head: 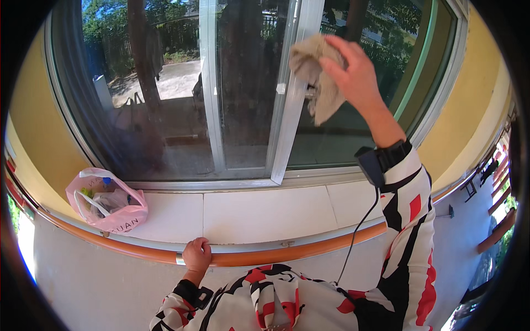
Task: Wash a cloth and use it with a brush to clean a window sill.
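Observation:
My right hand is raised and grips a beige cloth against the aluminium frame of a sliding window. The cloth's loose end hangs down over the dark glass to the right of that frame. Lower down, my left hand is closed around the orange handrail below the sill. White tiles cover the sill between the handrail and the window. Black straps with small devices circle both wrists, and a cable hangs from the right one.
A pink plastic bag with several items inside stands on the sill at the left. Yellow walls flank the window. Far right, a dark stool stands on the walkway. The glass reflects trees and a fence.

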{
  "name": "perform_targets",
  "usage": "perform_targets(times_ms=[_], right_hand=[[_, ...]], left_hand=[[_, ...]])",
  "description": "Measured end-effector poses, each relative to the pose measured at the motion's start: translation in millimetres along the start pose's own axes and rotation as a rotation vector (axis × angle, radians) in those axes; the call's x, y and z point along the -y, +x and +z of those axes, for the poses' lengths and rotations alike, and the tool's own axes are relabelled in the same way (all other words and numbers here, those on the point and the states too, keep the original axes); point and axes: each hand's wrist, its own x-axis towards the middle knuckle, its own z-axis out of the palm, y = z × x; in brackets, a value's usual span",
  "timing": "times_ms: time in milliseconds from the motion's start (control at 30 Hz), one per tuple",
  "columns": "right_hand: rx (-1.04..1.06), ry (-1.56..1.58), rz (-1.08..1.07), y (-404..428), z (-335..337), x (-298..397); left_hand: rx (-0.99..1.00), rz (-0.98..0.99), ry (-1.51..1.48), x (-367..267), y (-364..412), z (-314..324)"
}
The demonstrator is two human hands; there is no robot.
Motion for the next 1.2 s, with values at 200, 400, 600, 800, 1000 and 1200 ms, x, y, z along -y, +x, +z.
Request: perform_targets(times_ms=[200,400,600,800,1000,1200], right_hand=[[-0.337,-0.318,-0.336,93,24,-8],[-0.238,-0.278,-0.315,11,75,-14],[0.383,-0.336,-0.471,-131,118,-15],[0.185,-0.345,-0.445,-44,92,-16],[-0.374,-0.393,-0.341,102,63,1],[-0.136,-0.320,-0.507,-15,122,12]], left_hand=[[-0.022,0.017,0.056,-4,-4,1],[-0.068,0.018,0.040,-4,-6,-1],[-0.069,0.022,0.023,-3,-4,-1],[-0.053,0.032,0.023,-3,-1,-2],[-0.085,0.045,0.014,-8,-2,-3],[-0.097,0.049,0.006,-2,-14,-5]])
